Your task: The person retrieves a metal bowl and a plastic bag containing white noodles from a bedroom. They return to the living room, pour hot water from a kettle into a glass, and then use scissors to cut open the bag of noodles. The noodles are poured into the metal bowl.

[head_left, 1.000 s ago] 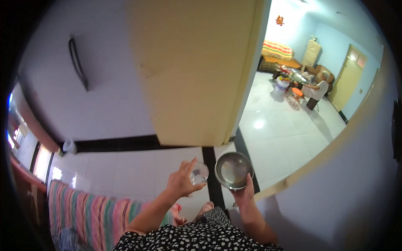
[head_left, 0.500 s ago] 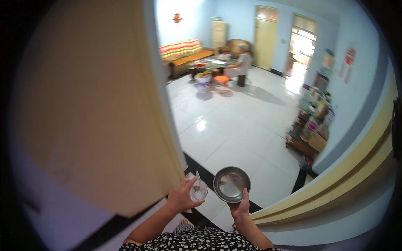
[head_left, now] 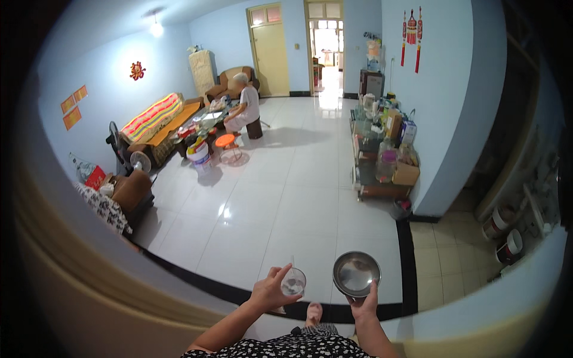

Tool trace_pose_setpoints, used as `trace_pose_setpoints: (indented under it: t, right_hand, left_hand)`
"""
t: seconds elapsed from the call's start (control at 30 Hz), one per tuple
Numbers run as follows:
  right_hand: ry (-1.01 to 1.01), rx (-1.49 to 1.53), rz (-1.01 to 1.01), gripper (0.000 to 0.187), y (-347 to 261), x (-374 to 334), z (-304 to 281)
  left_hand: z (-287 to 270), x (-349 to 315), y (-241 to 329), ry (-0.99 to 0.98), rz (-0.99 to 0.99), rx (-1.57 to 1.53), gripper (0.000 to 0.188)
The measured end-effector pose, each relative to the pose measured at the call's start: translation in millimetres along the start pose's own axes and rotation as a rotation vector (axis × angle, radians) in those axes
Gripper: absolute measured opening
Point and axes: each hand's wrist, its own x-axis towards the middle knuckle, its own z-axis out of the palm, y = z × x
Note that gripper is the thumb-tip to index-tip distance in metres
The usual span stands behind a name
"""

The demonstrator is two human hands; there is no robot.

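My left hand (head_left: pixel 268 291) is closed round a clear cup (head_left: pixel 293 283), thumb and fingers on opposite sides of its rim. A thin pale stick-like piece (head_left: pixel 292 261) stands up at the cup's far edge; I cannot tell its kind. What lies in the cup is too small to make out. To the right, my right hand (head_left: pixel 363 305) grips a shallow round metal bowl (head_left: pixel 356 273), its thumb over the near rim and the other fingers mostly hidden beneath. The bowl's shiny inside shows no contents. Cup and bowl are held apart, above the floor.
A black floor strip (head_left: pixel 239 290) crosses ahead of my foot. A person (head_left: pixel 249 101) sits by a low table, near an orange stool (head_left: pixel 225 141) and a white bucket (head_left: pixel 200 156). A sofa (head_left: pixel 158 122) stands at left; a cluttered cabinet (head_left: pixel 385 179) lines the right wall.
The view has swung left past the doorway, and the wide tan door surface on the left is gone from it. Both hands keep hold of the cup and bowl, which now appear further right.
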Motion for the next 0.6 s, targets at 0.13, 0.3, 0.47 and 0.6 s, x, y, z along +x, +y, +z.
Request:
trace_pose_setpoints:
  t: [0.13, 0.3, 0.47, 0.6]
  right_hand:
    - [0.0, -0.014, -0.019, 0.055, -38, 99, 70]
    - [-0.005, -0.071, -0.029, 0.058, -83, 210, 174]
    - [-0.014, -0.007, -0.042, 0.059, -108, 346, 246]
    - [0.037, 0.052, -0.081, 0.061, -134, 444, 311]
  left_hand:
    - [-19, 119, -11, -0.028, -0.02, 0.014, 0.093]
    - [-41, 259, -36, 0.023, -0.082, 0.002, 0.093]
    - [-53, 412, -76, 0.071, -0.016, 0.033, 0.091]
    - [-66, 544, -99, 0.023, 0.042, 0.078, 0.089]
